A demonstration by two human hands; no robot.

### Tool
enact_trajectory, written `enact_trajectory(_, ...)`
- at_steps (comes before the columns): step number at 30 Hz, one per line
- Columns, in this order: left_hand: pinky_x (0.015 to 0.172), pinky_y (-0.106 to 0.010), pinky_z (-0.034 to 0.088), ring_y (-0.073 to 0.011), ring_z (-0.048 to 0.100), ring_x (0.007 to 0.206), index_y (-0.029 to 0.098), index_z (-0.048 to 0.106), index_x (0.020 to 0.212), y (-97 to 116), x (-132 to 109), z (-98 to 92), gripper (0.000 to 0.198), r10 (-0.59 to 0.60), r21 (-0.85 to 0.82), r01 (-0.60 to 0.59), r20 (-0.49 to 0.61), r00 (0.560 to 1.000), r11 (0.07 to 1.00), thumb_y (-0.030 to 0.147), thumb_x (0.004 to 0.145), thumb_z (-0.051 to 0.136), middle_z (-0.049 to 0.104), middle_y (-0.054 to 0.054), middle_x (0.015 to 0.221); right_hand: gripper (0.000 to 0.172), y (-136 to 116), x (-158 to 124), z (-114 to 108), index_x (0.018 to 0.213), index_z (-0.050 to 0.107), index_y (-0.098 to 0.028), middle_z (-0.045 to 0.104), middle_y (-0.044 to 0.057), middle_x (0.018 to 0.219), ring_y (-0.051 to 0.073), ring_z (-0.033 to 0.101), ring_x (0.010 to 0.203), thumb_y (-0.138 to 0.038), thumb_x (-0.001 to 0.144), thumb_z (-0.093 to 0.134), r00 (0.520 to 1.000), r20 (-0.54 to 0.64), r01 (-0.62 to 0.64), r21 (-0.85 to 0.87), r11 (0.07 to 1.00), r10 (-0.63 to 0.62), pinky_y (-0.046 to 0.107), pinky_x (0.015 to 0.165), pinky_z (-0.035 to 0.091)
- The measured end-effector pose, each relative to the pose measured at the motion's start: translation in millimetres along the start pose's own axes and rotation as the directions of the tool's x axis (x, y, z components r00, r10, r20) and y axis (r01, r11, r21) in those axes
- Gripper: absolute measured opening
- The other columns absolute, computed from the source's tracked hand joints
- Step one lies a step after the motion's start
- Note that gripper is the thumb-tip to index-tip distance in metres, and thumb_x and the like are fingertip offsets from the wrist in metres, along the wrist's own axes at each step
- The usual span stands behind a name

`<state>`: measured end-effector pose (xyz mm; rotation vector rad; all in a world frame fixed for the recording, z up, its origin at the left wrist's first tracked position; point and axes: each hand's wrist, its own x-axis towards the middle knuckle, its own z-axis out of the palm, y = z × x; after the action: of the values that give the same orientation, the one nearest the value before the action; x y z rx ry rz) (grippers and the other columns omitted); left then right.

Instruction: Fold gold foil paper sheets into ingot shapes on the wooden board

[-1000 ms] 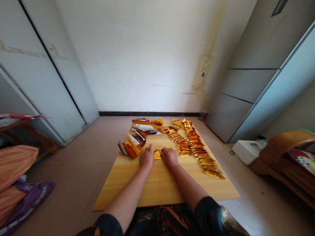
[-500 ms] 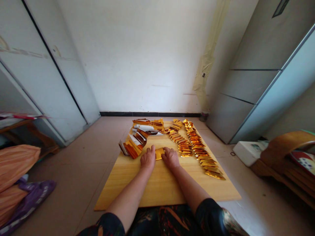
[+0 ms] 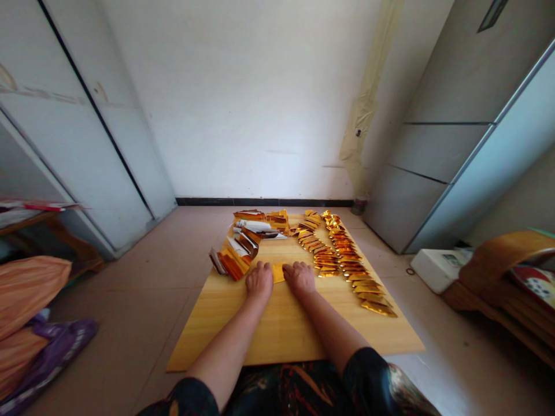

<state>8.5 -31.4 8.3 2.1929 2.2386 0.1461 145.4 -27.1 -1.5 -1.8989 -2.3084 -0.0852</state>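
Observation:
A small sheet of gold foil paper lies on the wooden board, between my two hands. My left hand grips its left end with the fingers curled. At the opposite end, my right hand has its fingers closed on the paper. Left of my hands is a loose pile of gold and white paper sheets. To the right run two overlapping rows of folded gold paper pieces, an inner row and a longer outer row.
More gold sheets lie at the board's far edge. A white wall stands behind. On the right are a grey fridge, a white box and wooden furniture. Orange and purple bags sit at the left.
My left thumb, raised before, is now lowered against the paper. My right fingers have shifted slightly on their end. The piles and rows look the same.

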Motion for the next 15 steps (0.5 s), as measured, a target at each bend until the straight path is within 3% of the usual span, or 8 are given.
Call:
enact_trajectory(6,0.08,-0.036,0.046,-0.0264,0.054,0.101,0.019,0.064,0.107,-10.5,-2.2,-1.4,0.035,0.074,0.005,-0.074,-0.038,0.997,0.997,0.023,0.091,0.033,0.056,-0.012,0.104,0.027,-2.3,-0.1,-4.6,0.102,0.066,-0.03,0.065,0.006,0.092,0.019,0.056,0.089,-0.034,0.095,0.04,1.0,0.008,-0.001,-0.028,1.0,0.001,0.03,0.074,0.032)
enact_trajectory(12,0.093,-0.041,0.037,-0.0267,0.041,0.119,0.033,0.058,0.12,-21.5,-10.7,0.2,0.035,0.192,-0.048,-0.195,-0.06,0.98,0.98,0.027,0.091,0.04,0.042,-0.005,0.138,0.027,-1.1,-17.8,-6.4,0.093,0.067,-0.023,0.066,0.008,0.089,0.019,0.057,0.086,-0.03,0.093,0.041,1.0,0.019,-0.012,-0.031,0.999,0.012,0.031,0.073,0.031)
enact_trajectory(15,0.094,-0.042,0.034,-0.0253,0.042,0.117,0.033,0.059,0.117,-20.2,-13.7,3.5,0.032,0.289,-0.054,-0.294,-0.087,0.953,0.954,0.025,0.091,0.042,0.048,-0.004,0.135,0.026,1.4,-32.2,-6.2,0.09,0.066,-0.022,0.066,0.007,0.087,0.02,0.056,0.086,-0.031,0.093,0.041,1.0,-0.006,0.005,-0.019,1.0,-0.005,0.031,0.072,0.031)
